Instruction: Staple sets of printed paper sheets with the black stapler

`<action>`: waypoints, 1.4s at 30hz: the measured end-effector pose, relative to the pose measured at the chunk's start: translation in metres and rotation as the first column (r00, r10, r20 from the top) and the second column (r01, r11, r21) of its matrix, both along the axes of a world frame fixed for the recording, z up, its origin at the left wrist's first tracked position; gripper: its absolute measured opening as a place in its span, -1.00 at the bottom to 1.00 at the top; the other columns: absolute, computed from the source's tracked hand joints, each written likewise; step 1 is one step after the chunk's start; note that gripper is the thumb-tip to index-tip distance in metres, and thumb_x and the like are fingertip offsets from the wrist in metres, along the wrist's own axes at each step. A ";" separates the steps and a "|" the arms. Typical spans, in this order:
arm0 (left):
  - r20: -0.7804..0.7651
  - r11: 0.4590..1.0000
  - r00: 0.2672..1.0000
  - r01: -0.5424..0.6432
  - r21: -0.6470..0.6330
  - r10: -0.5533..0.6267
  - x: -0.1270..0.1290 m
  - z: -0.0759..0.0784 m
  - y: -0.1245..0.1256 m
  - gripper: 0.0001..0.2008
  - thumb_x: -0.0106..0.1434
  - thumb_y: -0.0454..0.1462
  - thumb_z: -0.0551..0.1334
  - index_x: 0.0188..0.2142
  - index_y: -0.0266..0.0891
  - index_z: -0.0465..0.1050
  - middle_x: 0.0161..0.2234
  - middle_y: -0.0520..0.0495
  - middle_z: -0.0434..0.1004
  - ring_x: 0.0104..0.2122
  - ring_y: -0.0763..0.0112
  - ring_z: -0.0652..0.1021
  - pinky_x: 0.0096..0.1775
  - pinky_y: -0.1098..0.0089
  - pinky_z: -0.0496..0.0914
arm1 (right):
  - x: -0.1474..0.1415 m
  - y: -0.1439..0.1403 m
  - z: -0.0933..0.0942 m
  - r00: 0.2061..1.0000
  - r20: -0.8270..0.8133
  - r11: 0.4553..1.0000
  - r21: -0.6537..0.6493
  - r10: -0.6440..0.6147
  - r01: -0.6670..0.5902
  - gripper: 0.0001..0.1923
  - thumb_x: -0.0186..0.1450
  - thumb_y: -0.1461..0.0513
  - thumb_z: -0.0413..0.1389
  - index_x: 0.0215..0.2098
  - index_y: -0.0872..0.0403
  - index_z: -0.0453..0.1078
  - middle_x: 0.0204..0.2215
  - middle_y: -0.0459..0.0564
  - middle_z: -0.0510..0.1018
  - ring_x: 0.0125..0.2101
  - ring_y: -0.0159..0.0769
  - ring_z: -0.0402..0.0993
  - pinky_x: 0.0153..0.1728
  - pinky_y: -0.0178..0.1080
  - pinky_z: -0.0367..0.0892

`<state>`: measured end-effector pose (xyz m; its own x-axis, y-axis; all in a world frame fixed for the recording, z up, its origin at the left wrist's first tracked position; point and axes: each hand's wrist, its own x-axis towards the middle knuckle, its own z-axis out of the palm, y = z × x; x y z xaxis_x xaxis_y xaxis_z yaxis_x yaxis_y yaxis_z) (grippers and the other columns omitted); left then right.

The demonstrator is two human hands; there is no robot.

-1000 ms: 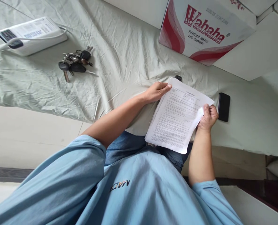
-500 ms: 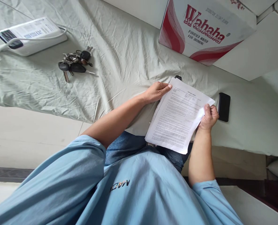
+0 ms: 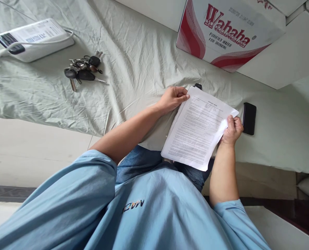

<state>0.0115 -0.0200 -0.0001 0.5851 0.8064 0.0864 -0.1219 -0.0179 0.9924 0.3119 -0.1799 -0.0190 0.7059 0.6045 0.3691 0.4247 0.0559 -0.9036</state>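
— Papers (image 3: 198, 130) where? Grip state?
— Over the sheet-covered bed's (image 3: 133, 59) near edge; right hand (image 3: 231, 130) clamped on the right margin, left hand (image 3: 173, 98) curled at the top-left corner, pinching there.
— Handling advice?
— Probably best kept flat, stack squared.
— Room around the papers?
— Phone (image 3: 249, 118) just right, box (image 3: 228, 27) beyond, keys (image 3: 82, 68) well left; bare sheet between.

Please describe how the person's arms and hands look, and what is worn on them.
Both arms are bare from above the elbow down. Loose light blue sleeves cover the upper arms. The left hand and right hand wear no gloves. No watch, ring or bracelet is visible.
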 end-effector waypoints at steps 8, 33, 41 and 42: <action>-0.001 0.996 1.000 -0.030 -0.085 0.030 0.002 -0.004 0.000 -0.32 0.20 0.40 0.54 -0.37 -0.09 0.43 -0.57 0.13 0.14 -0.53 0.47 0.16 -0.45 0.26 0.01 | -0.002 -0.001 0.002 1.000 -0.009 1.000 0.019 -0.002 0.002 -0.22 0.19 -0.44 0.47 -0.50 -0.03 0.30 -0.55 -0.25 0.21 -0.47 -0.40 0.09 -0.41 -0.25 0.15; 0.006 0.998 1.000 -0.025 0.052 0.025 -0.001 -0.005 0.000 -0.32 0.47 0.35 0.37 -0.40 -0.16 0.44 -0.63 0.09 0.25 -0.60 0.51 0.27 -0.54 0.38 0.13 | -0.003 -0.001 0.005 1.000 -0.027 1.000 -0.017 -0.001 0.001 -0.27 0.18 -0.38 0.45 -0.49 -0.03 0.29 -0.54 -0.22 0.23 -0.45 -0.39 0.12 -0.38 -0.26 0.15; 0.030 0.999 1.000 -0.010 0.049 0.008 -0.001 -0.006 -0.001 -0.29 0.42 0.42 0.37 -0.38 -0.16 0.46 -0.63 0.09 0.26 -0.61 0.52 0.27 -0.54 0.37 0.15 | -0.001 0.001 -0.001 0.999 -0.049 0.997 0.079 0.004 -0.001 -0.40 0.21 -0.28 0.49 -0.33 -0.03 0.42 -0.43 -0.19 0.28 -0.37 -0.32 0.28 -0.27 -0.21 0.32; 0.048 0.999 0.999 -0.002 0.035 0.000 -0.001 -0.006 -0.001 -0.28 0.40 0.43 0.38 -0.38 -0.16 0.46 -0.63 0.09 0.25 -0.61 0.52 0.27 -0.54 0.36 0.15 | 0.000 0.001 -0.001 0.999 -0.043 0.996 0.089 -0.004 0.008 -0.40 0.21 -0.27 0.50 -0.35 -0.03 0.41 -0.44 -0.20 0.25 -0.38 -0.33 0.25 -0.28 -0.21 0.31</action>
